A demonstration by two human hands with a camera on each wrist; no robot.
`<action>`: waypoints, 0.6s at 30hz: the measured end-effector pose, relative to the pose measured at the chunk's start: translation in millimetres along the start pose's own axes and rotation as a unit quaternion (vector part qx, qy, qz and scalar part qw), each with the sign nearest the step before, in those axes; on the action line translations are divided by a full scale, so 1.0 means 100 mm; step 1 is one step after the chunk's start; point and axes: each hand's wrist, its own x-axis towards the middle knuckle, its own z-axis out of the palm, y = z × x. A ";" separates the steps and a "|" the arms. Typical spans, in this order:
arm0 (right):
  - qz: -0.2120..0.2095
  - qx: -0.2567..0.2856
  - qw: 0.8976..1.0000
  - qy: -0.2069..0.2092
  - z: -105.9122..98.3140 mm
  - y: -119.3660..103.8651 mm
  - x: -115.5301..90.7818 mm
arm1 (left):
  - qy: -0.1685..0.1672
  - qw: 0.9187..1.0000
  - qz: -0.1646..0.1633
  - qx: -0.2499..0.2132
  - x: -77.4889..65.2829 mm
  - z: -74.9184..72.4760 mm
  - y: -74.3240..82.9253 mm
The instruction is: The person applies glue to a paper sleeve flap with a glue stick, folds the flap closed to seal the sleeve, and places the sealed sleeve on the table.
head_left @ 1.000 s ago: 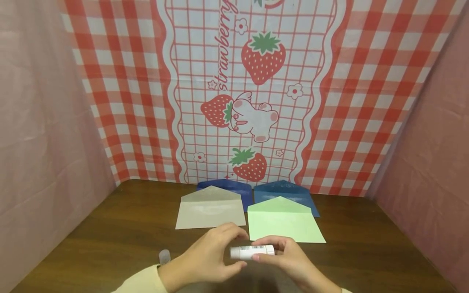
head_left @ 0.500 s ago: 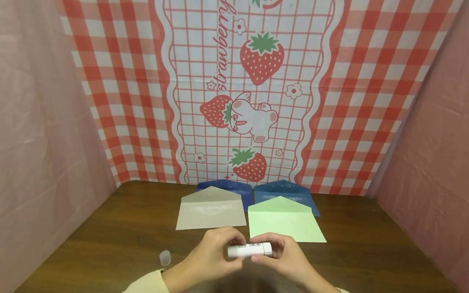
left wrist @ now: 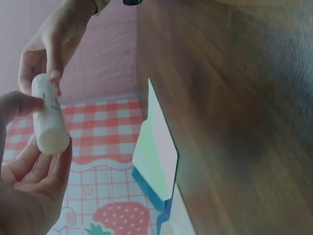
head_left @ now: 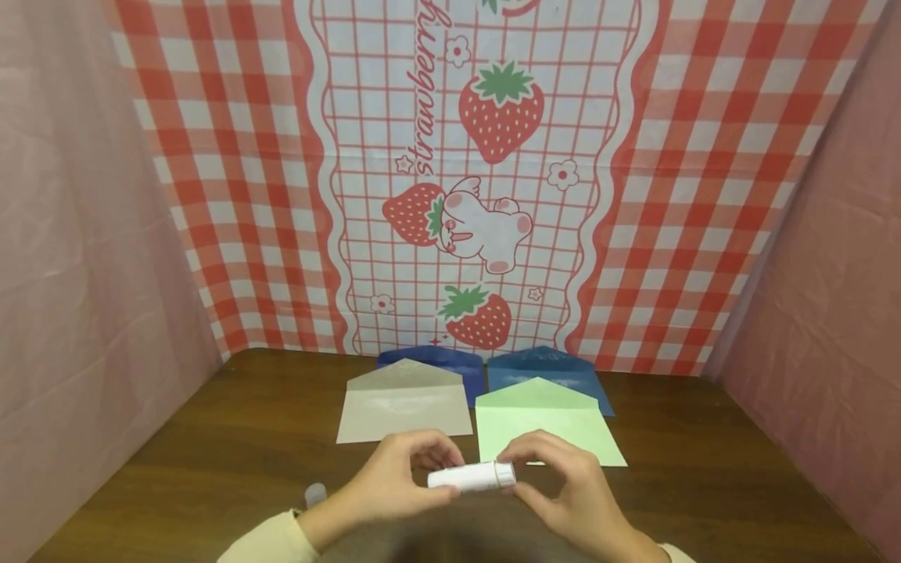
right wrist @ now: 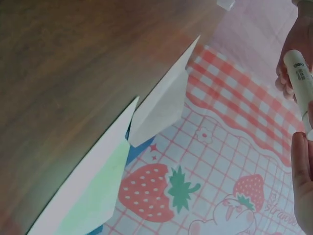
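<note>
A white glue stick lies level between my two hands in the head view, in front of the envelopes. My left hand grips its barrel, thumb on the near side and fingers behind. At the other end, the thumb and fingertips of my right hand pinch the base. The left wrist view shows the glue stick end-on, its pale tip toward the camera. Printing shows on the barrel in the right wrist view. A translucent cap sits on the table, beside my left wrist.
Ahead of my hands, a light green envelope and a grey envelope lie with flaps open. Behind them are a dark blue envelope and a teal envelope. A strawberry-print cloth hangs at the table's back edge.
My left hand has closed onto the glue stick's barrel, which has shifted slightly left. My right hand's grip has slid back to the base end. The envelopes stay put.
</note>
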 end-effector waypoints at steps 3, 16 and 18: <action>-0.007 0.003 1.000 -0.002 -0.01 -0.01 0.02 | -0.024 1.000 -0.007 0.003 0.03 -0.04 0.02; -0.072 0.068 0.986 -0.137 -0.09 -0.03 0.23 | -0.221 0.962 -0.090 -0.134 0.20 -0.03 0.03; -0.065 0.087 0.977 -0.182 -0.13 -0.06 0.28 | -0.239 0.955 -0.090 -0.152 0.20 -0.01 0.00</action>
